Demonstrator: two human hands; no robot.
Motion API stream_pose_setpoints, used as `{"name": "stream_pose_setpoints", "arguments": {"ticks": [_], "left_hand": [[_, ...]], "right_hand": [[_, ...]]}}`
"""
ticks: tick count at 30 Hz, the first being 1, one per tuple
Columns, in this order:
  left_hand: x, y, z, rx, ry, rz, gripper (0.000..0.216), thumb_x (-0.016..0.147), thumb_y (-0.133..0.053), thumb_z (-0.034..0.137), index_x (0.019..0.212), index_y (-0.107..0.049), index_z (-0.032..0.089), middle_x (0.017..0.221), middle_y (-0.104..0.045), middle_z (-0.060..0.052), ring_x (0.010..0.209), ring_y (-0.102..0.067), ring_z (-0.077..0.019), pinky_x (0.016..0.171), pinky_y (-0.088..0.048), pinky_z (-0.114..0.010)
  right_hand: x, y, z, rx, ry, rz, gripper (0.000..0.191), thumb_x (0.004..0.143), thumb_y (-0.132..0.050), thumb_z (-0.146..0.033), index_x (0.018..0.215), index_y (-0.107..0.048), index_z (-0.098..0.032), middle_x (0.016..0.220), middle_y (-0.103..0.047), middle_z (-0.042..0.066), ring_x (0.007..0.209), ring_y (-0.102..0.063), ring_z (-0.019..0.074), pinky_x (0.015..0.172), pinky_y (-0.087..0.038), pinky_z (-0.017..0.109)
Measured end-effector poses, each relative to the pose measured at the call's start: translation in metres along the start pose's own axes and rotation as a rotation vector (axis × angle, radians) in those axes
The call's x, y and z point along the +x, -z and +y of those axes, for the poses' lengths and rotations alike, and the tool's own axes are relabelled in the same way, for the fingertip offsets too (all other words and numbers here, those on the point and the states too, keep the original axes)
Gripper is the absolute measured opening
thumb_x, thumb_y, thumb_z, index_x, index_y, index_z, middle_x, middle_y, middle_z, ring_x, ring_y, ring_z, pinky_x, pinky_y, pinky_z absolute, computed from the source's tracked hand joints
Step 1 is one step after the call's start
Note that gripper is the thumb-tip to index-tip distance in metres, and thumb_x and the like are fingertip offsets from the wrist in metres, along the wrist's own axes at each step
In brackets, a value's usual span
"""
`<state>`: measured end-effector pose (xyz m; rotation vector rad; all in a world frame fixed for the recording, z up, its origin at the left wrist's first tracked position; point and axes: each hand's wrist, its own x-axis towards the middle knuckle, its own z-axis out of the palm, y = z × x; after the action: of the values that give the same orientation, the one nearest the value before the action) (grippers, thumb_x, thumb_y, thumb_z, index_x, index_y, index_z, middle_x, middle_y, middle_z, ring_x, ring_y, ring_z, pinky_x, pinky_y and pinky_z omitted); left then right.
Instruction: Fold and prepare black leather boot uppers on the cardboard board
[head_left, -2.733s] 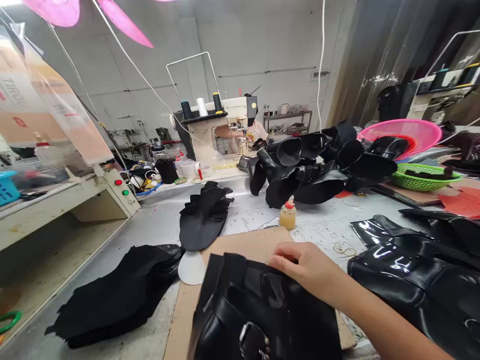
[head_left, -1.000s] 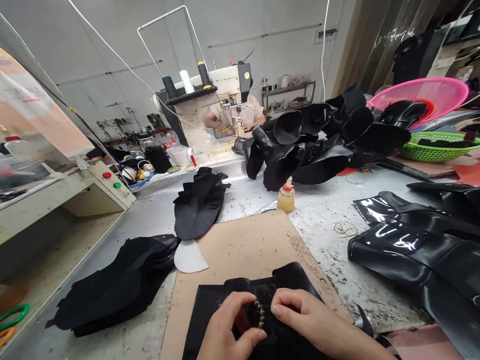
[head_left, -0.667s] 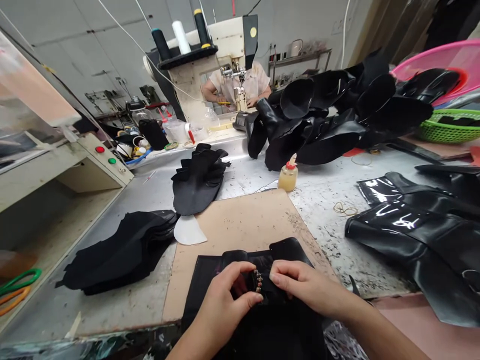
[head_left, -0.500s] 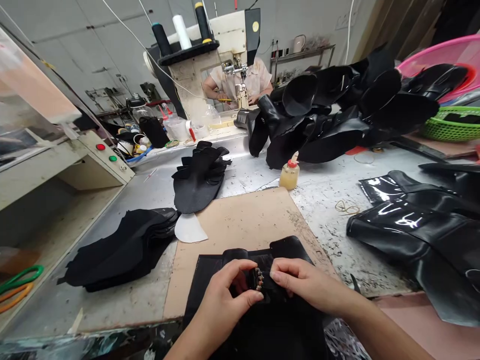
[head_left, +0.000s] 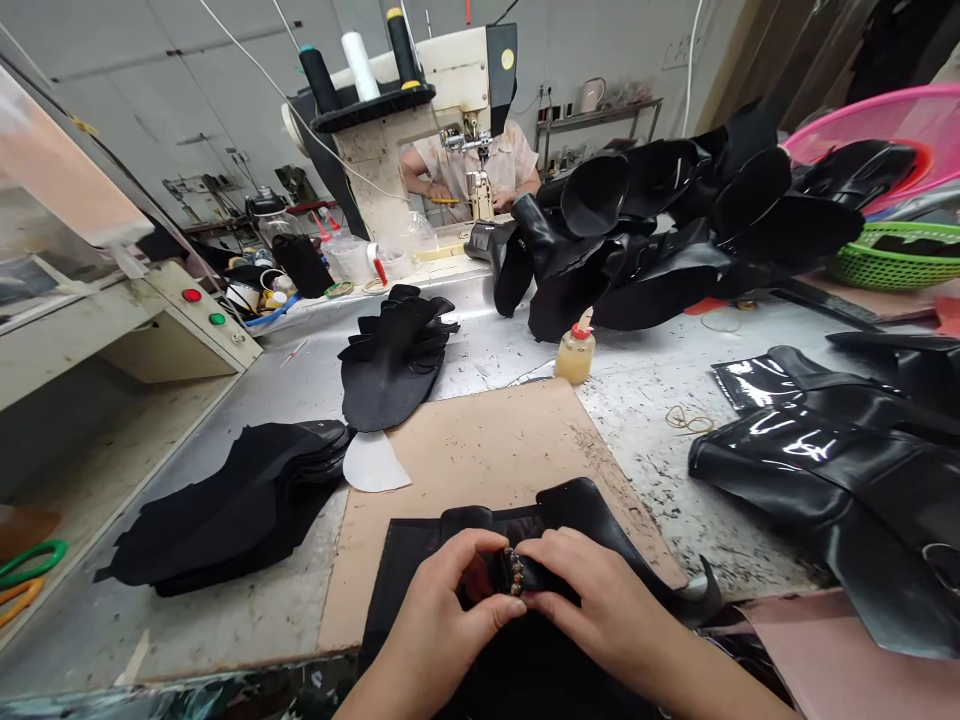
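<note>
Between my two hands, over the front edge of the cardboard, is a small buckle-like piece with a row of gold-brown beads. My left hand is closed, thumb and forefinger pinching this piece from the left. My right hand is closed on a black strap at the piece's right side, fingertips against the beads. Whether the strap passes through the piece is hidden. Under both hands lies a black leather boot part, spread partly over the cardboard and down toward me.
Stacked black cut pieces lie at left, more behind them. A glue bottle stands past the cardboard sheet. Glossy black boot parts are at right, a heap behind. Across the table, a person sits behind the sewing machine.
My right hand has moved left and closed in on the beaded piece, bringing the strap against it. The left hand keeps its pinch. The view has shifted slightly.
</note>
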<state>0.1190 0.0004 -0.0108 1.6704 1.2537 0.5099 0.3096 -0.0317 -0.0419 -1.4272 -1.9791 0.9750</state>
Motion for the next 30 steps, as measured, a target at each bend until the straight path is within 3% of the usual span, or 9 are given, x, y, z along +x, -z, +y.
{"name": "stream_pose_setpoints", "arguments": {"ticks": [5,7,10,17,20,24,28,30], "left_hand": [[-0.002,0.007,-0.002,0.002,-0.002,-0.004,0.036,0.066,-0.070,0.011,0.099,-0.067,0.025,0.081,-0.065,0.004,0.073,-0.057,-0.0146,0.072,-0.046,-0.026],[-0.001,0.007,-0.002,0.007,-0.016,-0.023,0.036,0.066,-0.073,0.011,0.099,-0.067,0.025,0.082,-0.065,0.004,0.073,-0.056,-0.0140,0.073,-0.046,-0.026],[0.000,0.006,0.000,0.042,-0.029,-0.053,0.036,0.066,-0.075,0.009,0.098,-0.067,0.024,0.081,-0.064,0.004,0.072,-0.056,-0.0138,0.072,-0.045,-0.026],[0.003,-0.004,-0.003,0.141,-0.043,-0.084,0.041,0.066,-0.075,0.005,0.103,-0.067,0.021,0.093,-0.067,0.001,0.073,-0.056,-0.0134,0.073,-0.047,-0.026],[0.004,-0.007,-0.004,0.204,-0.056,-0.117,0.041,0.066,-0.076,0.005,0.103,-0.067,0.020,0.091,-0.066,0.001,0.074,-0.056,-0.0137,0.073,-0.046,-0.026],[0.004,-0.008,-0.004,0.201,-0.026,-0.092,0.032,0.069,-0.075,0.008,0.097,-0.067,0.021,0.089,-0.065,0.002,0.080,-0.057,-0.0160,0.075,-0.045,-0.028],[0.004,-0.005,-0.006,0.115,-0.048,-0.054,0.028,0.070,-0.076,0.014,0.095,-0.067,0.022,0.091,-0.065,0.001,0.086,-0.058,-0.0172,0.080,-0.045,-0.028],[0.003,-0.004,-0.006,0.091,-0.067,-0.065,0.030,0.068,-0.079,0.015,0.094,-0.066,0.022,0.093,-0.066,0.001,0.091,-0.060,-0.0180,0.084,-0.045,-0.028]], "right_hand": [[-0.001,0.000,0.001,0.006,0.017,-0.031,0.033,0.086,-0.066,-0.021,0.119,-0.061,-0.019,0.108,-0.066,0.008,0.101,-0.057,0.0250,0.090,-0.045,0.037],[-0.001,-0.001,0.000,-0.056,0.047,-0.012,0.029,0.087,-0.061,-0.015,0.115,-0.061,-0.017,0.104,-0.066,0.008,0.096,-0.058,0.0245,0.085,-0.046,0.037],[0.000,-0.005,0.001,-0.133,0.122,0.024,0.017,0.088,-0.052,-0.008,0.096,-0.063,-0.018,0.088,-0.066,0.005,0.080,-0.056,0.0211,0.069,-0.044,0.031],[0.002,-0.015,0.009,-0.171,0.218,0.067,0.023,0.086,-0.043,-0.002,0.074,-0.056,-0.017,0.074,-0.061,0.003,0.068,-0.052,0.0176,0.060,-0.041,0.028],[0.000,-0.014,0.011,-0.091,0.175,0.027,0.023,0.086,-0.044,-0.001,0.083,-0.059,-0.017,0.083,-0.063,0.005,0.076,-0.055,0.0188,0.070,-0.047,0.031],[-0.008,-0.003,0.012,-0.038,0.046,-0.009,0.039,0.082,-0.055,0.001,0.117,-0.058,-0.017,0.110,-0.063,0.009,0.101,-0.056,0.0234,0.087,-0.048,0.037],[-0.012,0.005,0.015,0.047,-0.012,-0.034,0.039,0.081,-0.068,-0.008,0.117,-0.061,-0.018,0.110,-0.063,0.007,0.103,-0.058,0.0214,0.091,-0.048,0.032],[-0.011,0.004,0.016,0.044,0.024,-0.017,0.033,0.084,-0.066,-0.009,0.115,-0.063,-0.019,0.107,-0.064,0.006,0.099,-0.060,0.0203,0.087,-0.049,0.031]]}}
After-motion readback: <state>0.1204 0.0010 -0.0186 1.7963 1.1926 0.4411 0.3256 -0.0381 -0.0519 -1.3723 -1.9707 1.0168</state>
